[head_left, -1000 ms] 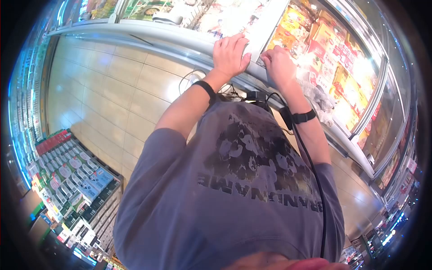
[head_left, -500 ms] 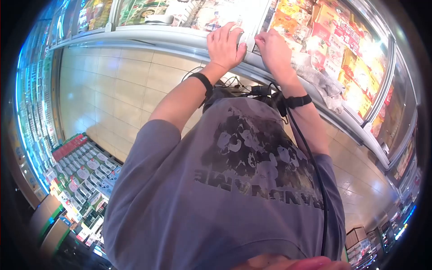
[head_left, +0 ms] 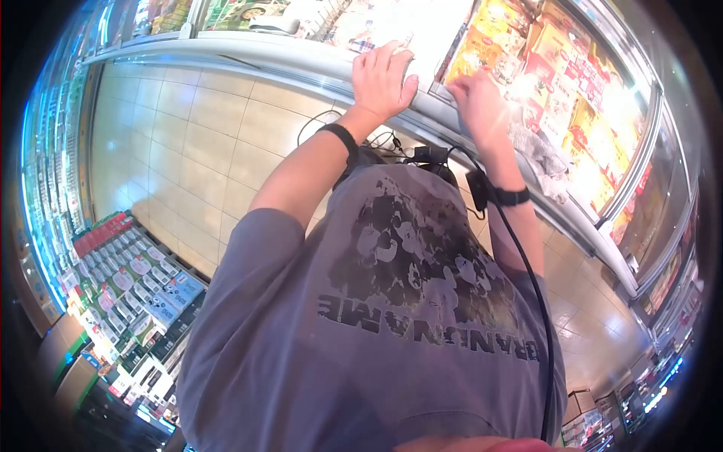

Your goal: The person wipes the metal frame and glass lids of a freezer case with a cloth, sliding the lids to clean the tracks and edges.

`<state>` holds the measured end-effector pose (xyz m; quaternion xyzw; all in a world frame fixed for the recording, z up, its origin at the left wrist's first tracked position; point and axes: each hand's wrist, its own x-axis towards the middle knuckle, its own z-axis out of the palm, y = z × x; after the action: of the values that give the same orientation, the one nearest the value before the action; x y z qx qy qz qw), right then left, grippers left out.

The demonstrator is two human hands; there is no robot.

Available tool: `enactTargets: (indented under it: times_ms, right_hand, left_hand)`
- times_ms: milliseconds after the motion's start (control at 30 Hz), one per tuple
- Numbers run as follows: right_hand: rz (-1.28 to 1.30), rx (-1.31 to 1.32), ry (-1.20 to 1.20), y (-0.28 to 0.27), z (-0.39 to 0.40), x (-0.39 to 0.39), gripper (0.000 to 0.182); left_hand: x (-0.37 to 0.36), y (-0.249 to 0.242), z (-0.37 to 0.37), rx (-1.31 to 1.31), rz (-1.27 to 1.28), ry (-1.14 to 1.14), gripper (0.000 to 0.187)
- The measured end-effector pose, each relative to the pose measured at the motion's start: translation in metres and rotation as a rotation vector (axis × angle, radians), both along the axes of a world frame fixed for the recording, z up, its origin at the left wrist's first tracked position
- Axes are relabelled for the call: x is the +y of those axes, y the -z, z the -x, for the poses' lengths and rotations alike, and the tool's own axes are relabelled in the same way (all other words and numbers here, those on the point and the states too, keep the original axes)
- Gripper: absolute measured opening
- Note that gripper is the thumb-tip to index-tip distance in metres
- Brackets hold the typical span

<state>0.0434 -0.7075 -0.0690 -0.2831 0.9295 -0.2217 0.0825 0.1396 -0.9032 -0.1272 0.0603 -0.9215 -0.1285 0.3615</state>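
Observation:
My left hand lies with its fingers stretched out on the white rim of a freezer chest. Just beyond its fingertips is a bright white surface with small printing. My right hand is over the front edge of the chest, with its fingers curled in. Whatever may be in that curl, I cannot make out. A fluffy grey cloth is draped over the rim beside my right wrist. Yellow, red and pink food packages fill the compartment beyond that hand.
A black cable runs down my shirt, and more thin cables hang at my waist. Tiled floor lies between the chest and a display of boxed goods at the left. Metal frames divide the freezer at the right.
My right hand has moved right and slightly toward me, away from my left hand. My left hand stays on the rim while the view shifts slightly.

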Motion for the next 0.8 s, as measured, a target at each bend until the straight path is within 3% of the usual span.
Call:
enactTargets:
  times_ms: [100,133,233,300,400,467,633,800]
  right_hand:
    - [-0.018,-0.039,0.064,-0.009,-0.008,-0.001,0.022]
    - [0.132,0.098,-0.039,0.004,-0.011,-0.007,0.023]
    - [0.058,0.269,-0.039,0.019,-0.014,-0.027,0.022]
    - [0.047,0.041,0.015,0.002,-0.012,-0.018,0.022]
    - [0.049,0.054,-0.010,0.000,-0.001,0.020,0.022]
    - [-0.082,-0.068,0.071,-0.011,0.002,0.038,0.020]
    - [0.074,0.083,-0.167,-0.005,0.003,-0.006,0.019]
    - [-0.183,0.027,-0.090,-0.022,0.008,0.025,0.018]
  left_hand:
    - [0.002,0.003,0.000,-0.004,-0.027,0.011,0.040]
    - [0.001,0.004,0.001,0.001,-0.028,0.036,0.041]
    - [0.001,0.013,-0.001,-0.053,0.085,-0.041,0.041]
    - [0.001,-0.004,-0.002,-0.061,-0.003,0.016,0.039]
    - [0.002,-0.007,-0.003,-0.050,-0.013,0.017,0.036]
    - [0.005,-0.008,-0.004,-0.043,-0.043,-0.002,0.035]
    - [0.007,-0.004,-0.006,-0.018,-0.077,-0.001,0.036]
    - [0.003,-0.002,-0.001,-0.042,-0.096,0.011,0.036]
